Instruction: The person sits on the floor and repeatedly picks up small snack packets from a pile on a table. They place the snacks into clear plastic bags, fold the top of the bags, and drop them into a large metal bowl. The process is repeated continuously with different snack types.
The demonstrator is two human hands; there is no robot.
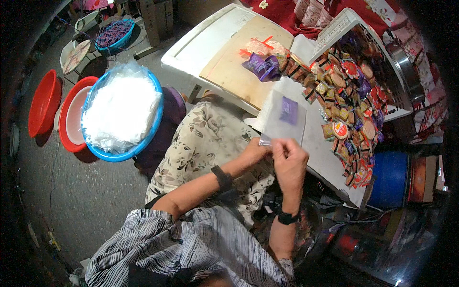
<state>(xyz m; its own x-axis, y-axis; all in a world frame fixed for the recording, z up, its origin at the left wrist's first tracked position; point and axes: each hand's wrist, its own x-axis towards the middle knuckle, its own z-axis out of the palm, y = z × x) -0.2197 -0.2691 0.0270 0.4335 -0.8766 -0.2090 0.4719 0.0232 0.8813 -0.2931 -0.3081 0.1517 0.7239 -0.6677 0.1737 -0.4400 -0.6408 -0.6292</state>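
Note:
A clear plastic bag (274,120) lies flat at the near edge of the white work surface. Through its film shows a purple wrapped packet (289,110). My left hand (259,151) grips the bag's near left corner. Close beside it, my right hand (291,156) pinches the same near edge, its fingers slightly blurred. Beyond the bag, more purple packets (261,67) rest on a wooden board (229,73) beside pale, red-edged wrappers (263,48). Rightward spreads a heap of small wrapped snacks (337,97), with a few round packets among them.
A white plastic basket (392,61) lies tipped on its side behind the heap. To my left, a blue basin (159,104) holds stacked clear bags (120,107). Red basins (45,104) stand farther left. A blue drum (389,179) is at right.

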